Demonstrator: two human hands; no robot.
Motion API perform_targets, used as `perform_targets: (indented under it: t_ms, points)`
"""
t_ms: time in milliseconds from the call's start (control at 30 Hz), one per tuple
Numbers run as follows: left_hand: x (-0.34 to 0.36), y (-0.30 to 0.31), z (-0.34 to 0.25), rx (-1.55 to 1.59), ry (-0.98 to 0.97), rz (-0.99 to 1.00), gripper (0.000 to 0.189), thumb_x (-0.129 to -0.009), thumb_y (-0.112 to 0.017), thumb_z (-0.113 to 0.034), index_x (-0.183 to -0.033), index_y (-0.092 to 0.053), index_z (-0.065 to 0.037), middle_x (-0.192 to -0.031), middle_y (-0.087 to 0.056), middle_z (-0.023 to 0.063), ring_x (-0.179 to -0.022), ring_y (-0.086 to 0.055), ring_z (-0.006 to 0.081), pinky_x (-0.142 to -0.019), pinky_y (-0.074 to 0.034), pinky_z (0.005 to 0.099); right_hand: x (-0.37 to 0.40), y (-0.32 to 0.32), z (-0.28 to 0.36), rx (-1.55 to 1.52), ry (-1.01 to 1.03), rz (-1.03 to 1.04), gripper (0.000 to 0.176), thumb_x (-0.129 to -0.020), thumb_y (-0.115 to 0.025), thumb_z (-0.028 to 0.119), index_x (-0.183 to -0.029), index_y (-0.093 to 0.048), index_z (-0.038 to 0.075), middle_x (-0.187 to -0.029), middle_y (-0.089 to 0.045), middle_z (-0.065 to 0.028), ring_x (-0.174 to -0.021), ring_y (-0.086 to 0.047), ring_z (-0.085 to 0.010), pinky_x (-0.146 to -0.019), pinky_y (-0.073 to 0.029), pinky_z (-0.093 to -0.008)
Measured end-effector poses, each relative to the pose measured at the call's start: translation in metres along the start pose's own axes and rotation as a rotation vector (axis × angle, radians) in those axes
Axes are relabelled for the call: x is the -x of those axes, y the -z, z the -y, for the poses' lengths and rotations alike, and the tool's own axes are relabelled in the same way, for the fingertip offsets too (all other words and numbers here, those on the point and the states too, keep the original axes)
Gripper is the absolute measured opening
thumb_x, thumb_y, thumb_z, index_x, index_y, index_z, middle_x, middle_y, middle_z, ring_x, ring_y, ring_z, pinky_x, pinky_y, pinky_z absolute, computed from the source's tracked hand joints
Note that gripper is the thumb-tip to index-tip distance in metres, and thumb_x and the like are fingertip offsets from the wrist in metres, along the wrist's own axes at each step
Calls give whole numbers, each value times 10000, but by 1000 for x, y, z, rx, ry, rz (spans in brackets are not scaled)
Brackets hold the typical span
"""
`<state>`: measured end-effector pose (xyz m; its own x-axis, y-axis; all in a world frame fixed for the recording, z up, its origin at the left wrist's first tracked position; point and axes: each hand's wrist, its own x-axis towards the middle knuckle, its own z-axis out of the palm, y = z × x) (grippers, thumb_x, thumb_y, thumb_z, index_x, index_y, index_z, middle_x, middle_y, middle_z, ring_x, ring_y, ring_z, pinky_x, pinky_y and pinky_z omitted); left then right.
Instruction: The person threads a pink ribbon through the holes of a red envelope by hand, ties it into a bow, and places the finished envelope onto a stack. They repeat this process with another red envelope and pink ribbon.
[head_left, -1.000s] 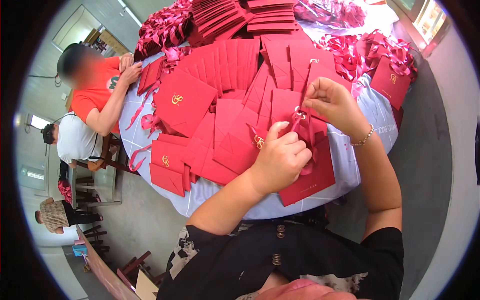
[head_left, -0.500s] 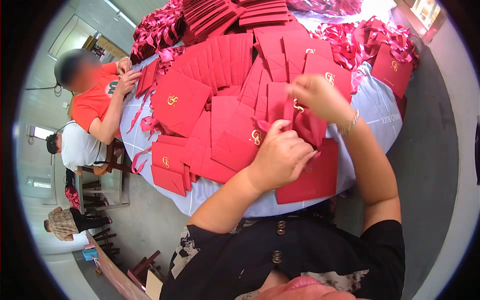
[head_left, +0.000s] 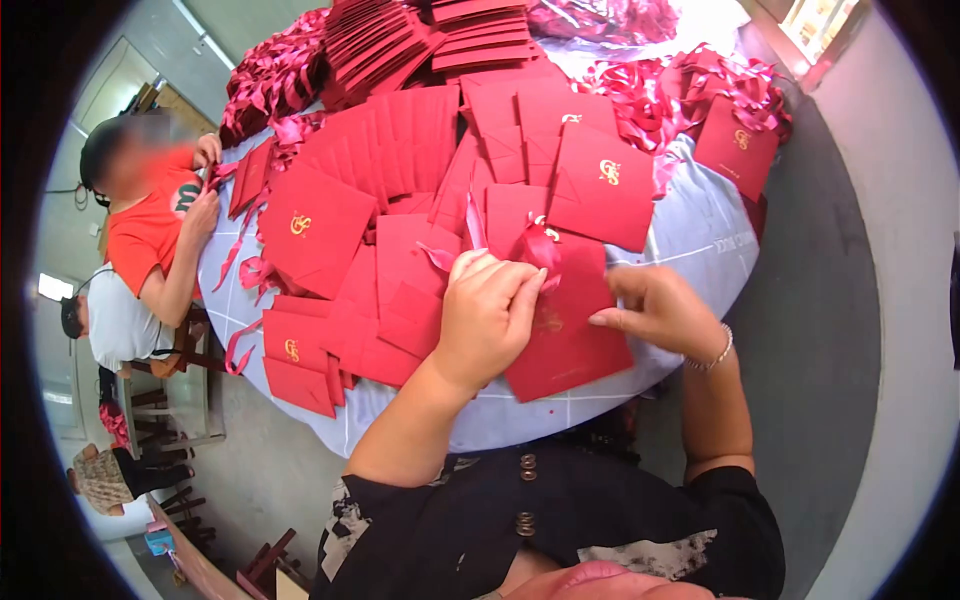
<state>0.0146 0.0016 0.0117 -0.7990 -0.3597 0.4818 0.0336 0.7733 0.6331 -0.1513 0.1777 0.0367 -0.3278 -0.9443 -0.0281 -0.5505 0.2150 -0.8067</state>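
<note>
My left hand (head_left: 490, 312) is closed on a pink-red ribbon (head_left: 541, 243), whose ends and loop stick out above and beside the fingers. Beneath it lies a red paper bag (head_left: 572, 350) with a gold logo, flat near the table's front edge. At that bag's right edge, my right hand (head_left: 662, 312) has its thumb apart from its curled fingers, with nothing visible between them. More red bags with gold logos overlap just beyond, one (head_left: 603, 180) close above my right hand and another (head_left: 316, 230) to the left.
The round table has a pale blue cloth (head_left: 700, 230). Stacked red bags (head_left: 375, 45) and heaps of ribbon (head_left: 270, 80) cover its far side. A person in an orange shirt (head_left: 150, 240) works with a ribbon at the left edge. Others are behind, near stools and a bench.
My right hand has come down and away from the ribbon to the bag's right edge. My left hand still grips the ribbon. The whole view has shifted slightly.
</note>
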Motion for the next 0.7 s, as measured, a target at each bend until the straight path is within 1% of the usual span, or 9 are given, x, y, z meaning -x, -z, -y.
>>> perform_targets:
  t_ms: [67,100,167,267,367,433,467,533,700]
  points:
    - [-1,-5,-2,74,-46,-186,176,-884,-697,-91,-1038,-679,-9,-985,-682,161,-924,-621,348,-948,-435,455,16,1,-15,-99,-17,-113,241,-904,-749,152,-818,-604,-21,-624,-486,-85,-588,-464,-108,-543,-406,-307]
    - [-5,-1,-5,-61,-126,-215,328,-878,-717,-100,-1178,-638,5,-1175,-643,185,-1074,-578,387,-1005,-421,464,22,6,-18,-123,7,-222,212,-905,-744,140,-845,-629,-28,-628,-499,-77,-599,-472,-101,-550,-411,-299]
    - [-6,-1,-11,-122,-100,-308,370,-884,-716,-97,-1229,-623,0,-1254,-627,171,-1179,-544,375,-1051,-411,433,31,31,-23,-106,5,-533,164,-937,-708,116,-943,-686,-46,-700,-574,4,-647,-497,-69,-589,-430,-266]
    - [-4,-3,0,-29,-74,-161,338,-864,-731,-75,-1182,-650,6,-1256,-632,175,-1164,-578,352,-1036,-439,422,31,104,-43,-79,-13,-786,115,-949,-700,122,-967,-706,9,-754,-572,77,-644,-457,-11,-553,-353,-204]
    - [-3,-10,3,51,-146,-69,266,-829,-741,-53,-1083,-680,-3,-1160,-667,166,-1082,-611,364,-939,-502,425,14,153,-63,-83,-70,-940,139,-953,-696,142,-994,-710,11,-767,-605,57,-645,-503,-22,-553,-393,-208]
    - [-1,-12,2,45,-185,-57,221,-826,-738,-41,-1039,-688,-9,-1145,-678,156,-1068,-623,357,-916,-515,424,3,164,-92,386,-68,-1323,161,-957,-690,161,-1006,-719,11,-796,-664,8,-658,-558,-44,-579,-456,-228]
    - [-1,-13,3,45,-201,-49,211,-826,-737,-39,-1029,-690,-8,-1142,-678,157,-1069,-624,356,-915,-515,424,1,164,-114,270,3,-1312,202,-952,-698,187,-1032,-727,4,-836,-704,-43,-676,-606,-82,-625,-501,-256]
    - [-1,-14,2,69,-188,-40,195,-822,-739,-34,-1009,-693,-8,-1129,-683,153,-1063,-627,356,-915,-515,422,0,140,-133,12,27,-1146,236,-941,-716,211,-1035,-727,-5,-865,-718,-52,-702,-631,-110,-650,-511,-275]
    - [-4,-3,-13,149,-272,-119,198,-800,-742,18,-991,-694,-8,-1053,-692,145,-989,-652,318,-869,-522,376,-2,19,-141,162,-141,-814,154,-887,-705,154,-983,-732,37,-880,-725,-124,-732,-678,-225,-687,-531,-347]
